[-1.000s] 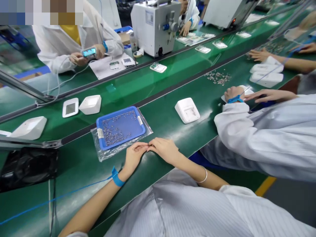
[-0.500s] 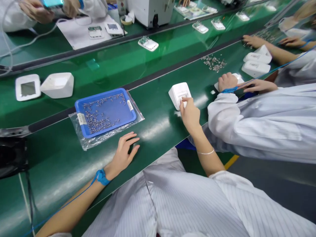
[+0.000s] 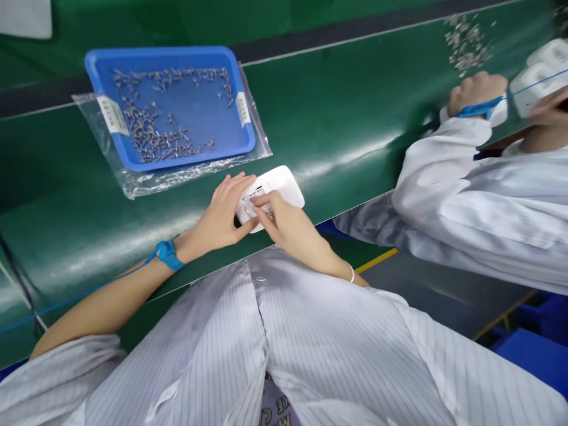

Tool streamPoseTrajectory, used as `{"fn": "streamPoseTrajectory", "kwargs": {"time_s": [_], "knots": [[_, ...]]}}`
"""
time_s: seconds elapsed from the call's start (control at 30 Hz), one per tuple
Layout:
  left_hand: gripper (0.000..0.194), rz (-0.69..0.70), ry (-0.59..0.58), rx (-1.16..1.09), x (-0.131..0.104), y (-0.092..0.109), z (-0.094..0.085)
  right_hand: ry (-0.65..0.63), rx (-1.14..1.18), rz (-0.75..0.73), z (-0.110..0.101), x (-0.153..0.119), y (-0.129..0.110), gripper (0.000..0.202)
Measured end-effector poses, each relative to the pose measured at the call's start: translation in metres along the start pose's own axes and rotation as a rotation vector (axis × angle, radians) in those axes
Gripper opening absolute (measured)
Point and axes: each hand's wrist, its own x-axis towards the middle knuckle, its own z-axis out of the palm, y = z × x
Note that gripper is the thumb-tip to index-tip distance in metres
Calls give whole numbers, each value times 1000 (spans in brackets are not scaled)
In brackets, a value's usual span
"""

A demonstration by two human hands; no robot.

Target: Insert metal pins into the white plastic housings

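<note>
A white plastic device housing (image 3: 286, 184) lies on the green bench close to its front edge, in front of me. My left hand (image 3: 222, 214) wears a blue wrist strap and grips the housing's left end, fingers along the far side and thumb along the near side. Over the recess in the housing, my right hand (image 3: 296, 232) has thumb and forefinger close together. Whatever is between those fingertips is too small to make out. Beyond my left hand sits a blue tray (image 3: 195, 127) of loose screws, resting on a clear plastic bag (image 3: 133, 188).
On the right, a co-worker's hand (image 3: 477, 92) with a blue strap rests on a white part. A pile of small metal parts (image 3: 468, 44) lies beyond it, with white housings (image 3: 530, 86) farther right. A dark strip (image 3: 302, 38) runs along the bench's far side.
The housing has come left and nearer to me with my right hand. My left hand, open and free before, now holds its left end. The view has tipped downward.
</note>
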Motion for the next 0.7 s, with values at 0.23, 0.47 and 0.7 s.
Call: {"fn": "streamPoseTrajectory", "kwargs": {"time_s": [0.23, 0.47, 0.7], "knots": [[79, -53, -50, -59, 9, 2, 4, -9, -527, 17, -7, 19, -1, 17], [82, -111, -23, -212, 12, 3, 2, 51, -624, -16, 13, 29, -2, 25], [79, -116, -40, -205, 13, 5, 1, 143, -625, -68, 18, 24, 5, 33]]}}
